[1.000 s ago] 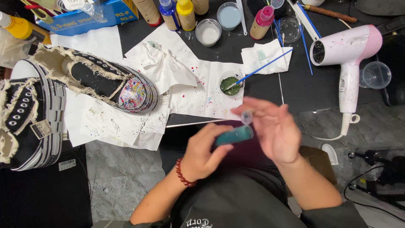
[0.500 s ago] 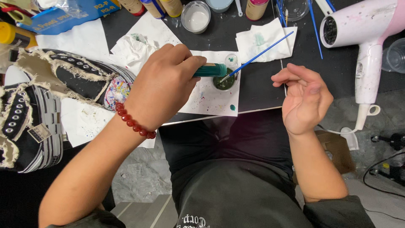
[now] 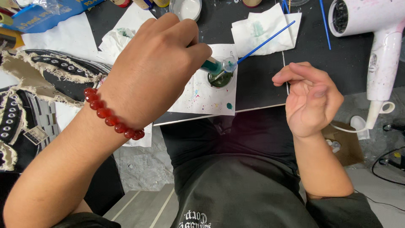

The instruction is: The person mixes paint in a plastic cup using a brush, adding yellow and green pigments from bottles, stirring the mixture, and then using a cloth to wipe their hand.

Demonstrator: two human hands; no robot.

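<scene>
My left hand (image 3: 156, 71), a red bead bracelet on its wrist, grips a small teal paint bottle (image 3: 211, 65). The bottle is tipped, with its clear nozzle over a little round dish of dark green paint (image 3: 220, 79). A thin blue brush (image 3: 265, 40) rests with its tip in that dish. The dish stands on a paint-speckled white paper (image 3: 202, 99) at the near edge of the black table. My right hand (image 3: 312, 99) hovers to the right of the paper, palm up and fingers loosely curled. Nothing shows in it.
Frayed black canvas shoes (image 3: 25, 105) lie at the left on white paper. A paint-spotted pink hair dryer (image 3: 375, 42) lies at the right, and a stained tissue (image 3: 261, 29) sits behind the dish. A white-filled jar (image 3: 190, 8) and other paint bottles line the back.
The bottle went from in front of my chest, where my right hand was at its tip, forward to the dish. My right hand let go and moved off to the right.
</scene>
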